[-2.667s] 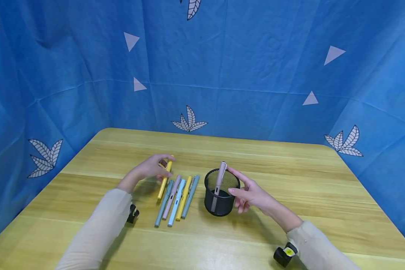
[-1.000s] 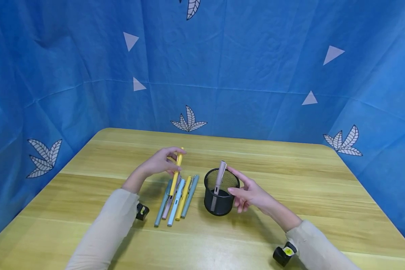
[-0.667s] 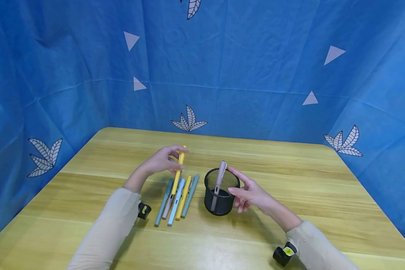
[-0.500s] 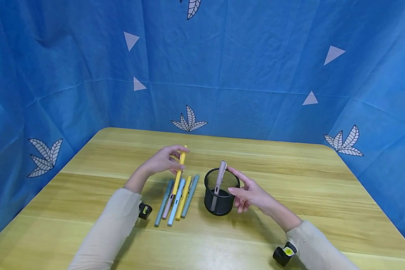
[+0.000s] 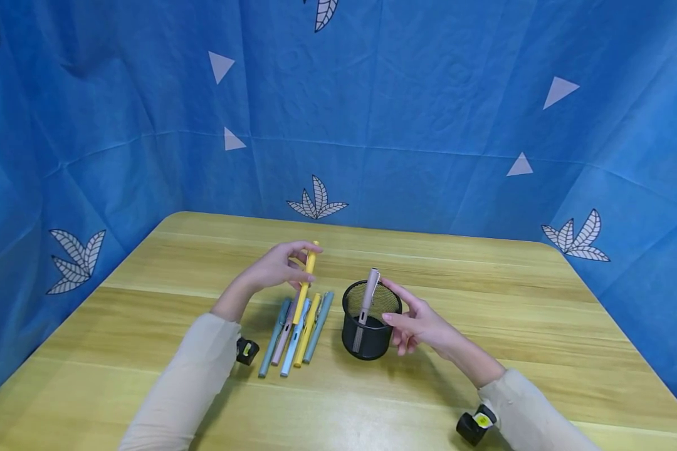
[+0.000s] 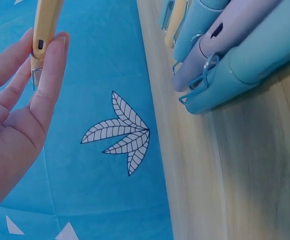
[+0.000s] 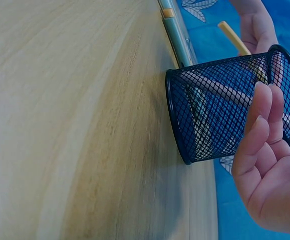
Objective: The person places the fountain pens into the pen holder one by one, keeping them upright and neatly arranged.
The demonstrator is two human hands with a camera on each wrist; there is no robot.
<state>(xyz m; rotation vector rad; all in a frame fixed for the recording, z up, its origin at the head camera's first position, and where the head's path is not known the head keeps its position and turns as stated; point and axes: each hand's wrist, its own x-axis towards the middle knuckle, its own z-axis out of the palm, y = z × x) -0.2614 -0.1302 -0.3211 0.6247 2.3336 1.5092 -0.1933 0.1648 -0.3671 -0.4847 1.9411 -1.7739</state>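
Note:
In the head view my left hand pinches a yellow pen by its upper part, between thumb and fingers. The pen slants down and overlaps the row of lying pens; the left wrist view shows its clip end between the fingertips. My right hand holds a black mesh pen cup from the right, thumb and index finger at its rim. Inside the cup a pale mauve pen leans, its top above the rim. In the right wrist view, bent fingers lie against the mesh wall.
Several capped pens lie side by side left of the cup: a teal pen, a lilac pen, a light blue pen, a yellow pen and a blue-grey pen. A blue curtain hangs behind the wooden table.
My left hand has carried the yellow pen rightward and up, from left of the row to above it; the pen now stands steeper. My right hand and the cup have stayed in place.

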